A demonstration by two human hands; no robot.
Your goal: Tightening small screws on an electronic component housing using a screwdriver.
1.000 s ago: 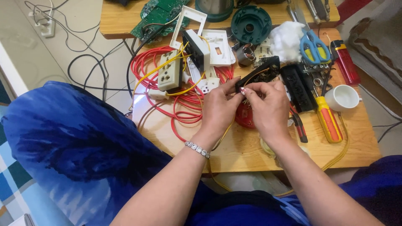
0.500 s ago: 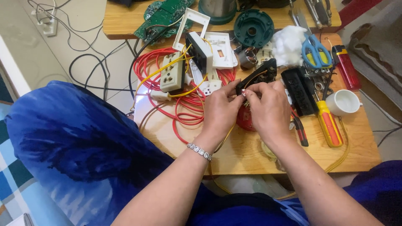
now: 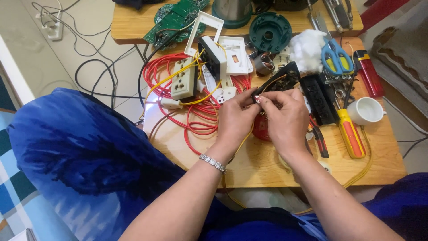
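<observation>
Hands: two, left hand (image 3: 234,120) and right hand (image 3: 287,118), fingers pinched together on one black socket strip (image 3: 280,80).
Strip: long, black, tilted, raised above the table (image 3: 267,165).
Nearby: one red wire coil (image 3: 200,111), one screwdriver (image 3: 350,134), one white cup (image 3: 366,110).

Both forearms are bare, without sleeves. A silver link bracelet (image 3: 212,163) circles the wrist below the left hand (image 3: 235,119) fingers. Blue patterned clothing (image 3: 84,151) covers the lap.
</observation>
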